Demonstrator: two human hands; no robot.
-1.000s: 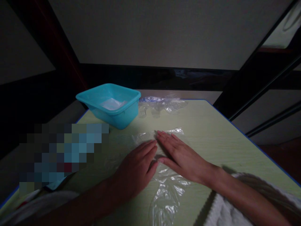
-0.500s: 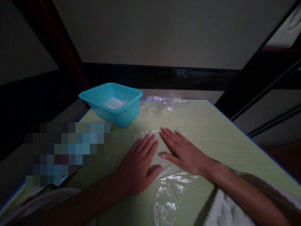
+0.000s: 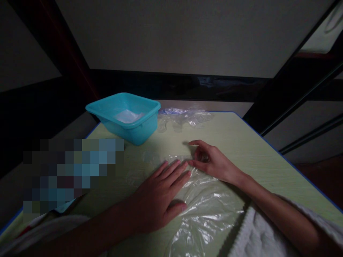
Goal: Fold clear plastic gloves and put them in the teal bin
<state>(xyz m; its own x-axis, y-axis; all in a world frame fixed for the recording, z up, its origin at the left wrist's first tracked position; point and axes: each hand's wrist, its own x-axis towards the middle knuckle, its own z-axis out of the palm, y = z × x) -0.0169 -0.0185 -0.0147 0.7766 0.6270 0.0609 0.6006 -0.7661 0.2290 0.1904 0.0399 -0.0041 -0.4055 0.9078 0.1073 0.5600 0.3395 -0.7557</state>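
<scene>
A clear plastic bag lies flat on the pale green table in front of me. My left hand rests palm down on the bag, fingers stretched out and pressing it. My right hand is just beyond it, fingers curled in a pinch at the bag's far edge.
A turquoise plastic tub with something white inside stands at the table's back left. More crumpled clear plastic lies beside it at the far edge. A white quilted cloth covers the near right. A blurred patch hides the left side.
Both hands lay flat side by side on the bag. Now my right hand has curled and pinched the far edge, while the left stays flat, slightly nearer to me.
</scene>
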